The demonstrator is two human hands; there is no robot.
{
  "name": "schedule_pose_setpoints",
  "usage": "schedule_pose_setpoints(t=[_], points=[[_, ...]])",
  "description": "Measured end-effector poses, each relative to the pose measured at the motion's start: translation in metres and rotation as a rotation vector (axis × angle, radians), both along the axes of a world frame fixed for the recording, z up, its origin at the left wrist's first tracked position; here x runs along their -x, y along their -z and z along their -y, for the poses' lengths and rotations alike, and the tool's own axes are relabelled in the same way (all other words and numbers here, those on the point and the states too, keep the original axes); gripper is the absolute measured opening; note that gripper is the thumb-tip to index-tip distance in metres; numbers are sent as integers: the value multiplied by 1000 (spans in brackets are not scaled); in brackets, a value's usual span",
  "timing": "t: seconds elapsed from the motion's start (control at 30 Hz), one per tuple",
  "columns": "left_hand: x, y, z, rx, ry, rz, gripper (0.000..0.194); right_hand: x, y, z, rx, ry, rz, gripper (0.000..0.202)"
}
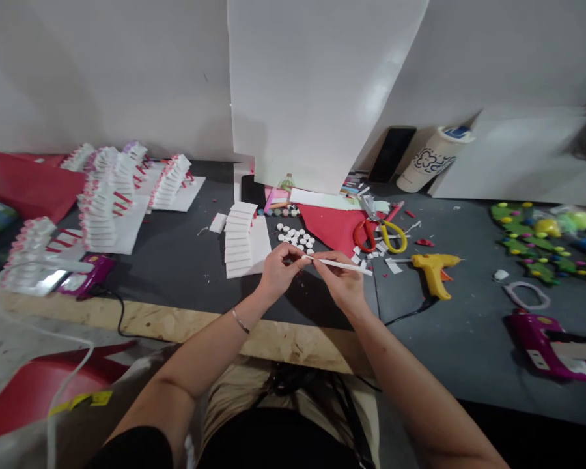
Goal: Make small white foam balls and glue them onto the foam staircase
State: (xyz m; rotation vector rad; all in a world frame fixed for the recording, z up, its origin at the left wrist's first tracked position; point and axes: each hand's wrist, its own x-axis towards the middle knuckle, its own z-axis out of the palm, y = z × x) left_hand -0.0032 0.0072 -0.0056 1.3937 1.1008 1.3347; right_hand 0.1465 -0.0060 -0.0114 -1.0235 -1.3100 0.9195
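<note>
Over the middle of the table, my right hand [342, 281] pinches a thin white strip [349, 266] that extends to the right past its fingers. My left hand [280, 268] is closed at the strip's left end, thumb and finger pressed on a small white piece [306, 258]; whether it is joined to the strip I cannot tell. Just beyond the fingers lies a cluster of small white discs [293, 234]. Left of my hands stands a stepped row of white cards [238, 241] on a white base sheet [260, 241].
Scissors [393, 236] with red and yellow handles lie by red paper [329, 225] and white scraps. Further right are a yellow glue gun [433, 270], a tumbler [432, 159] and a phone [392, 154]. Similar stepped models [100, 208] and a purple power strip [85, 275] sit left.
</note>
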Motion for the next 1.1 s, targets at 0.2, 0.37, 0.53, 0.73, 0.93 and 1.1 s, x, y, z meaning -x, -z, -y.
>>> schedule_pose_setpoints(t=[0.2,0.37,0.53,0.73,0.93,1.1], points=[[0,-2,2,17,41,-1,31,3,2,-2,97,-5,-64,19],[5,-3,0,-4,80,-42,29,-13,-4,-8,91,-29,-77,23],[13,-3,-1,-136,115,-276,24,-44,-22,-9,-209,258,210,29],[15,-3,-1,-187,179,-370,28,-32,-10,-6,-176,-143,611,23],[15,-6,-3,-122,185,-317,39,-24,-2,-7,-144,-226,573,22],[15,-7,-2,-35,221,-231,45,-26,-5,-6,-208,-232,576,23]])
